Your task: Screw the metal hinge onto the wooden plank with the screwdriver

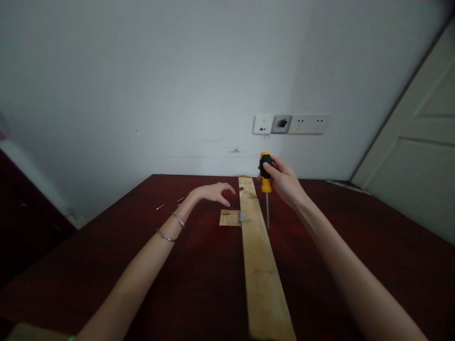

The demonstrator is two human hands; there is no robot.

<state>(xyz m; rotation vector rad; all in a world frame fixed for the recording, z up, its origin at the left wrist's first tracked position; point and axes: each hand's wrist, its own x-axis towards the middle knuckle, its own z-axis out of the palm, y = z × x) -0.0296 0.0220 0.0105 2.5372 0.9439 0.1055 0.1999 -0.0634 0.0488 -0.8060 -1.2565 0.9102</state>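
My right hand point(285, 182) grips a yellow and black screwdriver point(266, 173) by its handle, the shaft pointing down just right of a long wooden board point(261, 265). Thumb and fingers apart, my left hand point(216, 192) hovers left of the board with nothing in it. Below that hand a small wooden block point(229, 218) lies against the board's left side. A small metal hinge or bracket point(242, 217) sits where block and board meet. Whether the screwdriver tip touches anything is hard to tell.
Several screws or nails point(160, 207) lie on the dark red table point(192, 284) to the left. Behind the table rises a white wall with a row of sockets point(298, 124). A white door point(423, 137) stands at the right. A thin strip point(346, 187) lies near the far right edge.
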